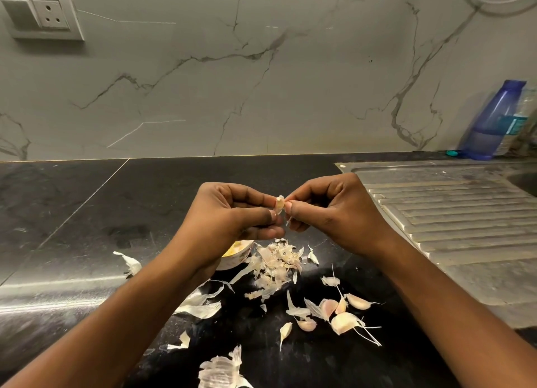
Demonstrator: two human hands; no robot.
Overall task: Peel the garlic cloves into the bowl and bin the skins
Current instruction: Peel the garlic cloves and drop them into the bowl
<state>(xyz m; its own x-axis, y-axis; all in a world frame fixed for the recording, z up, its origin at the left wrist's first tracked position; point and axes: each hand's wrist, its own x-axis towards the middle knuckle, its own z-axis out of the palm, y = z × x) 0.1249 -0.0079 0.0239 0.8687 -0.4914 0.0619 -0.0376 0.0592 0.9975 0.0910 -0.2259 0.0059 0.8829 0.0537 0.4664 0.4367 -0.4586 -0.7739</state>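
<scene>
My left hand [232, 213] pinches a small garlic clove [279, 205] between thumb and fingers, held above the black counter. My right hand [328, 213] pinches a bit of skin at the clove's top edge with thumb and forefinger. Under my left wrist a small white bowl [236, 257] with something yellow inside is mostly hidden. A heap of loose skins [276, 267] lies just right of the bowl. Several unpeeled cloves [344, 315] lie nearer to me on the right, and bigger husk pieces [222, 370] sit at the front.
A steel sink drainboard [453, 222] takes up the right side of the black counter [72, 213]. A blue bottle [491, 123] leans on the marble wall at the back right. A wall socket [49, 14] is at the upper left. No bin is in view.
</scene>
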